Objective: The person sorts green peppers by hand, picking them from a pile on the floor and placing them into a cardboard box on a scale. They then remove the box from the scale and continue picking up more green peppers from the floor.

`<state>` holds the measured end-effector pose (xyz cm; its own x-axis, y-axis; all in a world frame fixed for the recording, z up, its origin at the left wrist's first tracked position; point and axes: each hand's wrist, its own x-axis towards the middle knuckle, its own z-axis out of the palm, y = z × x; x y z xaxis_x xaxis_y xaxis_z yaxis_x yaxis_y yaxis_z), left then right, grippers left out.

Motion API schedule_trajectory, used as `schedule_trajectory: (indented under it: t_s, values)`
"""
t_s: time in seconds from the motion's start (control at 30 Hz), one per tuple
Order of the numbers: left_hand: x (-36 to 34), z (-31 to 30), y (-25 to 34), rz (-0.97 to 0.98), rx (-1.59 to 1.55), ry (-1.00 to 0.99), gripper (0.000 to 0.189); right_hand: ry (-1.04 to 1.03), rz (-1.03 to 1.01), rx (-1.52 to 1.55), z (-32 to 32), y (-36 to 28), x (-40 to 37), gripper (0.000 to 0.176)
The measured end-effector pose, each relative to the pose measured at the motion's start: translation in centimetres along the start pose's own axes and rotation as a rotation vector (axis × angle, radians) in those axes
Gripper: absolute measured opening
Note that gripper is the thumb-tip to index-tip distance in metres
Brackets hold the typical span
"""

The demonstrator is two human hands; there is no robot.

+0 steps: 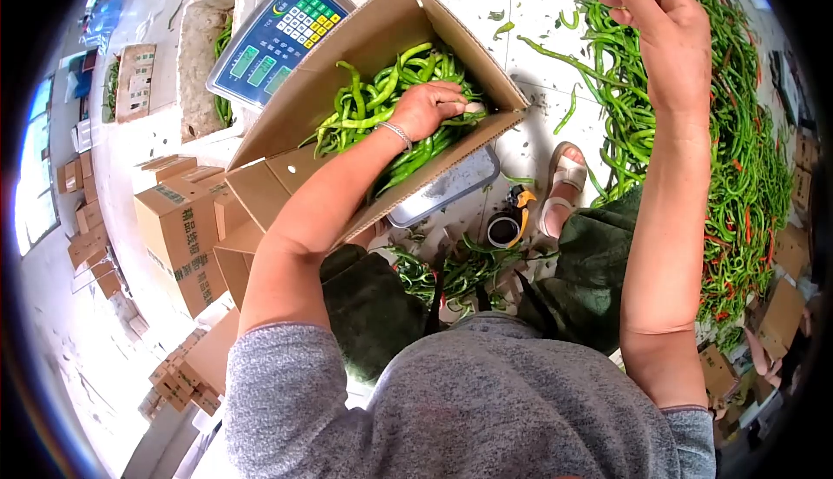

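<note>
My left hand (pixel 425 110), with a silver bracelet at its wrist, reaches into an open cardboard box (pixel 347 32). Its fingers curl over the long green chili peppers (pixel 364 101) heaped inside, and some fingertips are hidden among them. My right hand (pixel 664 23) is raised at the top right, in front of a large pile of green chili peppers (pixel 737 193) with some red ones mixed in. Thumb and fingers are bent close together there; whatever may be between them is too small to name.
A digital scale (pixel 278 36) stands beyond the box's left side. A grey plastic tray (pixel 451 186) shows beneath the box. Loose peppers (pixel 416 275) and a roll of tape (pixel 503 230) lie near my feet. Packed cartons (pixel 178 227) stand at left.
</note>
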<state>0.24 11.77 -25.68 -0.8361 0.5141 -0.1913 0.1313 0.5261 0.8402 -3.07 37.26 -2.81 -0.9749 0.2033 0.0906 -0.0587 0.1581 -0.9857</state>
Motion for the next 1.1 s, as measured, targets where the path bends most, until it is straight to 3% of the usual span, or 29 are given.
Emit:
schedule_trajectory:
  t_s: [0.13, 0.2, 0.3, 0.33, 0.53, 0.87, 1.1]
  values:
    - [0.3, 0.6, 0.7, -0.049, -0.045, -0.144, 0.020, 0.018, 0.002, -0.068, 0.5, -0.6, 0.0, 0.013]
    - [0.8, 0.7, 0.2, -0.128, -0.259, -0.238, 0.021, 0.019, -0.071, -0.046, 0.7, -0.4, -0.3, 0.013]
    - [2.3, -0.1, -0.7, -0.372, -0.592, -0.403, 0.020, 0.022, -0.090, -0.048, 0.8, -0.4, -0.3, 0.014]
    - [2.6, -2.0, 2.8, -0.591, -0.437, -0.488, 0.019, 0.023, -0.102, -0.061, 0.9, -0.4, -0.4, 0.014]
    - [3.5, -2.4, 1.5, -0.752, -0.627, -0.556, 0.021, -0.013, -0.095, -0.049, 0.8, 0.0, -0.3, 0.014]
    - [3.5, -2.0, -0.4, -0.738, -0.805, -0.541, 0.023, -0.026, -0.091, -0.077, 1.2, 0.0, -0.3, 0.013]
    - [2.2, -1.4, 2.4, -0.492, -0.427, -0.357, 0.020, -0.037, -0.052, -0.089, 1.4, 0.1, -0.2, 0.013]
